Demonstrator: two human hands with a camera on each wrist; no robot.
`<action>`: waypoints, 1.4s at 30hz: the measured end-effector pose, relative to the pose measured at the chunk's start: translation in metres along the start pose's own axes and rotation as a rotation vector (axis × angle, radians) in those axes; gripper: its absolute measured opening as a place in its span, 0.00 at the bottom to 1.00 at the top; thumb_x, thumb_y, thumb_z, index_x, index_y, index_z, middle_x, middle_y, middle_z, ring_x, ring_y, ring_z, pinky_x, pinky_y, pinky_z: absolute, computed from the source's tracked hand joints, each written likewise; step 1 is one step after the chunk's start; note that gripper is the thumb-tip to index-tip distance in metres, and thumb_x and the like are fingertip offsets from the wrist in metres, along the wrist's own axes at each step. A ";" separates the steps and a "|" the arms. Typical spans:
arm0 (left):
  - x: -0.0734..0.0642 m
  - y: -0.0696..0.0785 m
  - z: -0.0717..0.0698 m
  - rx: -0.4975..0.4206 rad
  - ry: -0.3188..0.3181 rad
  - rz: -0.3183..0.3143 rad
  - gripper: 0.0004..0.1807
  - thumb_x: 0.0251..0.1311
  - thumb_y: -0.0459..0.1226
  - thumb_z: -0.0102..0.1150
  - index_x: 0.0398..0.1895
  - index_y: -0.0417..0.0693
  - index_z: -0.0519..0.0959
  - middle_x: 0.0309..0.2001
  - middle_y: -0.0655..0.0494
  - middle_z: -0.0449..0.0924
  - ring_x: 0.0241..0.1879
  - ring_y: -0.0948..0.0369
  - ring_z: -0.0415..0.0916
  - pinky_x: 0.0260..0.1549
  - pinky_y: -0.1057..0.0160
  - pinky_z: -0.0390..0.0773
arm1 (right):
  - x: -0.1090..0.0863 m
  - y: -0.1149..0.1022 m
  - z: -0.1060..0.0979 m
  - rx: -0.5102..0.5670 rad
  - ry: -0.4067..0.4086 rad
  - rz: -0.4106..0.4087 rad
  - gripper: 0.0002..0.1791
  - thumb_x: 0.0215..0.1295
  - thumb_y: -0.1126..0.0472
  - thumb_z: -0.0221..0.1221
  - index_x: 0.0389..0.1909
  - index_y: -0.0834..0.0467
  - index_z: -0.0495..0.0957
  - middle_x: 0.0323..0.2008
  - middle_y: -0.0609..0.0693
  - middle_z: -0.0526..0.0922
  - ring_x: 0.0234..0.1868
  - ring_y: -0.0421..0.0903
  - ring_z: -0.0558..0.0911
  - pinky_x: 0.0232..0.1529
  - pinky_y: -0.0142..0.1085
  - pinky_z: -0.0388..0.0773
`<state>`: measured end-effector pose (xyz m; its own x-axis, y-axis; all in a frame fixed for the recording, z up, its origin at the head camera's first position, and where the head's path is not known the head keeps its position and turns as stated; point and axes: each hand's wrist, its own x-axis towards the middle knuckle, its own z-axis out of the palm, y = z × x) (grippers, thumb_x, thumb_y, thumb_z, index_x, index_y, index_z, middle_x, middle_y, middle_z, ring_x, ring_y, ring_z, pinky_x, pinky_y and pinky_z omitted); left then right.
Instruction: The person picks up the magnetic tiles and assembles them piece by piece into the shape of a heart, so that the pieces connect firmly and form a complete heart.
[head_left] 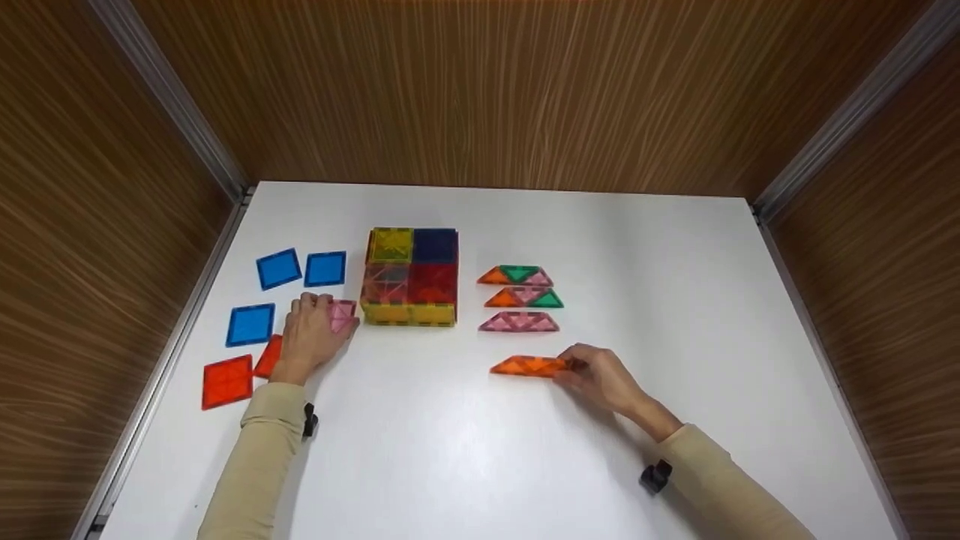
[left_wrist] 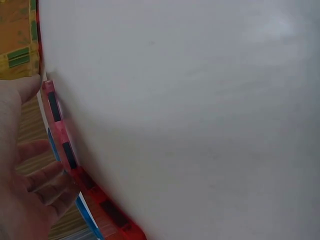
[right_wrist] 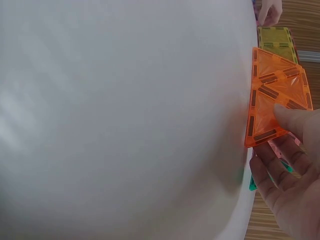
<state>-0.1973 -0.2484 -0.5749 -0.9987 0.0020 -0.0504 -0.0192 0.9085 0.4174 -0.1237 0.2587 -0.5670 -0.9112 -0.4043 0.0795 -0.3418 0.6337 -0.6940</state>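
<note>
My right hand (head_left: 604, 379) pinches an orange trapezoid of joined triangular magnetic tiles (right_wrist: 275, 95) by its right end, thumb on its upper face and fingers beneath. In the head view it is in front of three other trapezoids: a pink one (head_left: 519, 322), an orange-pink-green one (head_left: 523, 298) and an orange-green-pink one (head_left: 516, 275). My left hand (head_left: 311, 334) rests over a pink square magnetic tile (head_left: 343, 315), its fingers loosely spread and thumb by the tile's right edge. A red tile (head_left: 268, 358) lies partly hidden under that hand.
A box built of magnetic tiles (head_left: 433, 313), yellow, red, blue and clear, stands beside my left hand. Blue square tiles (head_left: 250, 325) lie to the left, with a larger-looking red square (head_left: 227, 382) in front of them. Wood-grain walls (head_left: 480, 90) enclose the white table (head_left: 465, 465).
</note>
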 end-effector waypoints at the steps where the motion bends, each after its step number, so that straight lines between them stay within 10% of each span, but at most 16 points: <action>1: 0.001 0.000 0.000 0.004 0.000 0.001 0.42 0.71 0.55 0.60 0.74 0.32 0.64 0.68 0.29 0.65 0.67 0.36 0.63 0.71 0.33 0.68 | 0.000 0.000 0.000 -0.001 -0.003 0.005 0.08 0.65 0.64 0.72 0.44 0.57 0.88 0.42 0.51 0.91 0.38 0.43 0.84 0.44 0.31 0.84; 17: -0.002 0.006 -0.002 0.001 -0.005 -0.002 0.35 0.68 0.50 0.63 0.70 0.36 0.72 0.65 0.28 0.69 0.66 0.36 0.64 0.66 0.34 0.75 | 0.002 0.000 -0.001 -0.008 0.004 -0.009 0.08 0.65 0.64 0.72 0.44 0.57 0.88 0.41 0.51 0.91 0.38 0.41 0.84 0.43 0.31 0.84; 26: -0.034 0.017 -0.010 -0.102 0.051 -0.041 0.36 0.64 0.51 0.68 0.73 0.47 0.72 0.71 0.35 0.65 0.72 0.40 0.62 0.66 0.35 0.77 | 0.001 0.000 0.000 0.013 -0.012 -0.017 0.07 0.66 0.63 0.71 0.44 0.57 0.88 0.41 0.51 0.91 0.38 0.43 0.84 0.44 0.32 0.85; 42: -0.083 0.063 0.022 -0.363 0.206 0.231 0.33 0.50 0.39 0.81 0.62 0.50 0.82 0.66 0.45 0.73 0.65 0.46 0.74 0.58 0.42 0.85 | 0.000 0.002 -0.002 0.006 -0.012 -0.023 0.07 0.66 0.64 0.71 0.44 0.57 0.88 0.42 0.51 0.91 0.39 0.43 0.85 0.45 0.34 0.85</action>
<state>-0.1143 -0.1827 -0.5642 -0.9665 0.0706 0.2468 0.2261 0.6891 0.6885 -0.1246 0.2611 -0.5671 -0.9002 -0.4266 0.0874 -0.3615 0.6203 -0.6961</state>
